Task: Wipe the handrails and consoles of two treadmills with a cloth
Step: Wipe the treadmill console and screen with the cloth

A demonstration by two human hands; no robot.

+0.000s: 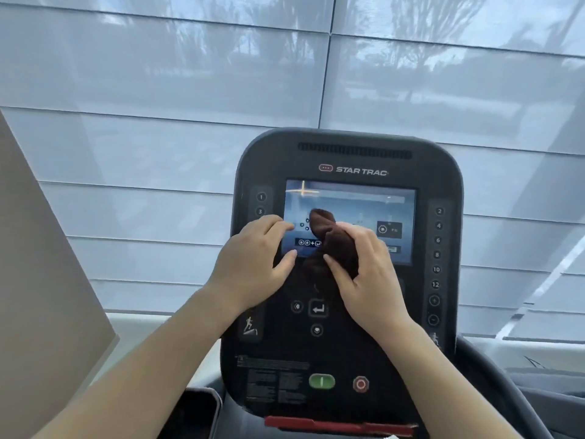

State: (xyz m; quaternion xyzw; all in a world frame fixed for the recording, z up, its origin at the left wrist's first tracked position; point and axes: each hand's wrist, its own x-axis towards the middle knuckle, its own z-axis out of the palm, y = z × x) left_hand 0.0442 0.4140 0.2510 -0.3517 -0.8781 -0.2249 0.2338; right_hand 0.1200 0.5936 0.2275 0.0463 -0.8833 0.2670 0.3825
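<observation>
Console [345,353]: dark, rounded panel, upright and tilted back, marked STAR TRAC near the top, vent slot above the lettering. Screen [364,204] lit, set in the upper half. Numbered keys in a column down each side. Green button [321,381] and red button [361,384] side by side near the lower edge; red strip [338,425] below them.

On the console: brown cloth [334,239] bunched over the lower middle of the screen. Right hand [368,280] closed around the cloth. Left hand [253,264] just beside it, fingertips touching the screen's lower left.
</observation>
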